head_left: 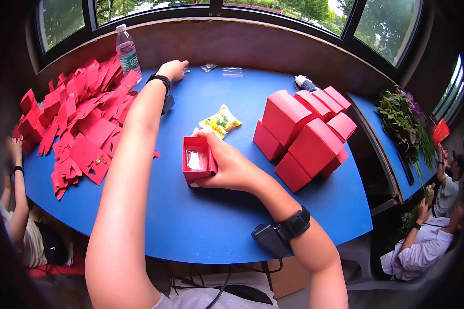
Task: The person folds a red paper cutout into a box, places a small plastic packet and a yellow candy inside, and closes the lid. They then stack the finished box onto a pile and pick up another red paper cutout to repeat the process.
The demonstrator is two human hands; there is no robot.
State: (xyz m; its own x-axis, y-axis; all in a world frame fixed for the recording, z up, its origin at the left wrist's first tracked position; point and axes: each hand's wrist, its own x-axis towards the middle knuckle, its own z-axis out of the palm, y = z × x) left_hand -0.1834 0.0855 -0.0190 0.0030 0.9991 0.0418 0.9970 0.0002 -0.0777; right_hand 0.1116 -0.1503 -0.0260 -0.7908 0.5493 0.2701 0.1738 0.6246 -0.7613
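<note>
My right hand (pixel 224 162) is wrapped round an upright, open-topped red box (pixel 187 172) near the table's middle. Inside the box lies a clear plastic packet (pixel 196 158) with something whitish in it. A yellow and white snack packet (pixel 220 122) lies just behind the box. My left hand (pixel 174 70) reaches to the table's far edge, its fingers curled at a small clear item (pixel 186 70) that is too small to make out. Beside it lie small clear bags (pixel 232 72).
Flat red box pieces (pixel 87 116) are heaped at the left, with a water bottle (pixel 127 51) behind. Closed red boxes (pixel 309 139) are stacked at the right, near a dark and white object (pixel 306 83). People sit at both sides; greenery (pixel 404 121) lies on another table.
</note>
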